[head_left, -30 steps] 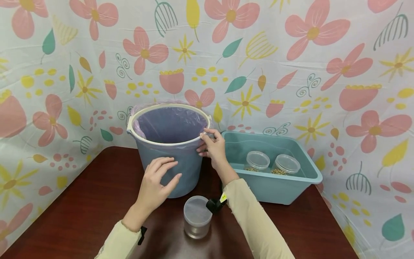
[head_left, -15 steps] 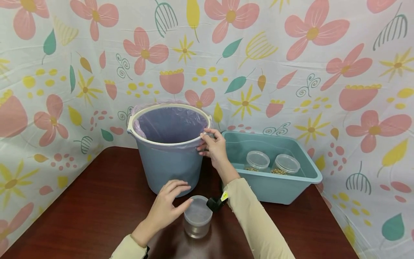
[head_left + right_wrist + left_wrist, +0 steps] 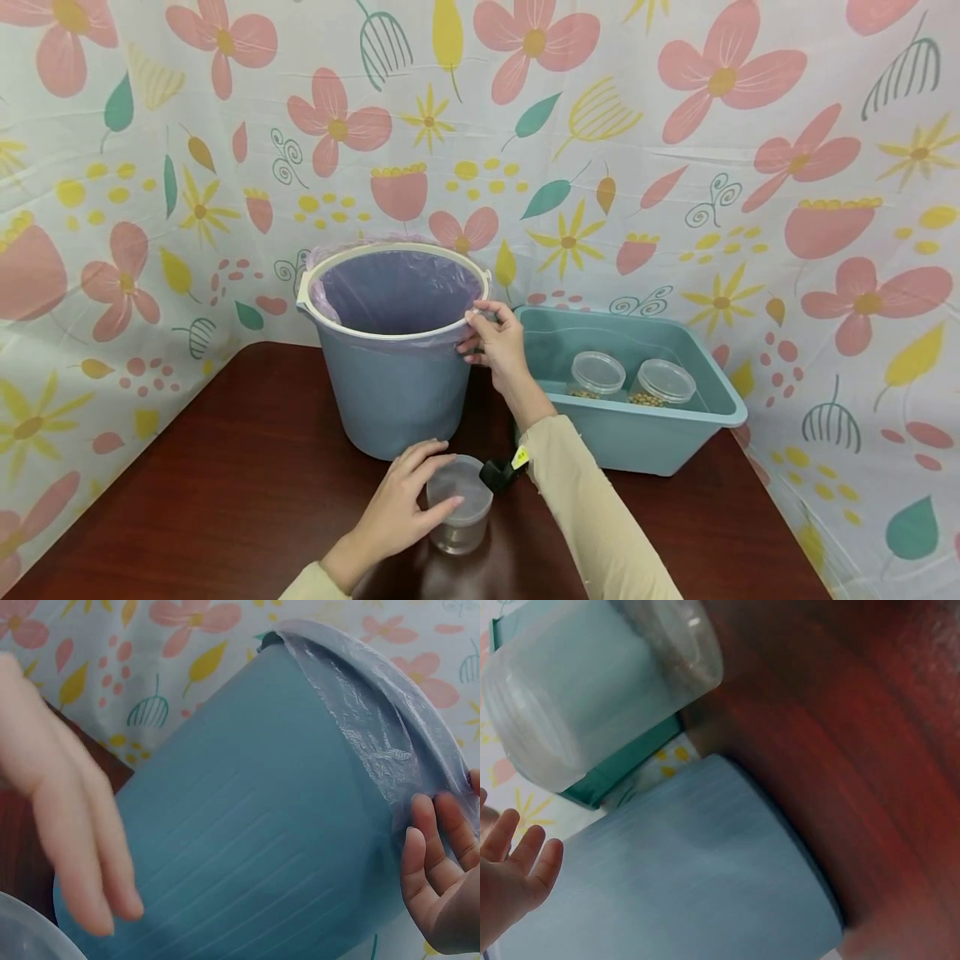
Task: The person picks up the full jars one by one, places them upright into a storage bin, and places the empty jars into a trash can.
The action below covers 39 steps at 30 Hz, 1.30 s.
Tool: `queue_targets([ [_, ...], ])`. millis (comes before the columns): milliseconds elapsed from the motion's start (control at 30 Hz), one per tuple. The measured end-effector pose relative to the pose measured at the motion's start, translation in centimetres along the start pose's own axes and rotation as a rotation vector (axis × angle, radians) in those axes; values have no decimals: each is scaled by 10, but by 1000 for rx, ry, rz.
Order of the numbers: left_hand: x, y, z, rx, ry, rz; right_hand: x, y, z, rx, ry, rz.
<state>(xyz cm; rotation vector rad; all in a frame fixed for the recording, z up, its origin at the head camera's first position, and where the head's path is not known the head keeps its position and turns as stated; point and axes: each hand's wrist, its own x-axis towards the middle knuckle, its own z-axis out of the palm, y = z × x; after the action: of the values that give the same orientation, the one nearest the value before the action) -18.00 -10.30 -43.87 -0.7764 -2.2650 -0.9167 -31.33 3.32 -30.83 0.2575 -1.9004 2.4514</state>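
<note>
A blue-grey trash bin (image 3: 393,392) stands on the table, lined with a thin purple plastic bag (image 3: 352,287) under a white rim ring. My right hand (image 3: 498,346) pinches the bin's rim at its right side; in the right wrist view its other fingers (image 3: 424,840) lie against the bag below the rim. In front of the bin, a clear plastic jar (image 3: 459,533) with a frosted lid stands upright. Beside it my left hand (image 3: 397,508) has its fingers spread over the lid's left part; whether they touch is unclear.
A teal plastic basin (image 3: 637,437) right of the bin holds two lidded clear jars (image 3: 597,371) with small yellowish beans inside. Everything stands on a dark red-brown wooden table (image 3: 187,467). A flower-printed cloth (image 3: 637,167) hangs close behind.
My left hand has come down from in front of the bin toward me and to the right, reaching the jar. The right hand has stayed at the bin's rim.
</note>
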Motion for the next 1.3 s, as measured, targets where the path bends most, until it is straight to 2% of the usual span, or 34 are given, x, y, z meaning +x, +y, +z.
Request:
queue_targets([
  [400, -11, -5, 10, 12, -248, -147, -1, 0, 0, -15, 8, 10],
  [533, -12, -6, 11, -3, -300, -176, -2, 1, 0, -14, 4, -1],
  [733, -11, -6, 13, -34, -300, -195, -2, 2, 0, -14, -4, -17],
  [900, -10, -7, 13, -99, -281, -218, -2, 2, 0, -21, -3, -25],
  [1300, -4, -10, 8, -140, -188, -161, -2, 1, 0, -17, -8, -33],
])
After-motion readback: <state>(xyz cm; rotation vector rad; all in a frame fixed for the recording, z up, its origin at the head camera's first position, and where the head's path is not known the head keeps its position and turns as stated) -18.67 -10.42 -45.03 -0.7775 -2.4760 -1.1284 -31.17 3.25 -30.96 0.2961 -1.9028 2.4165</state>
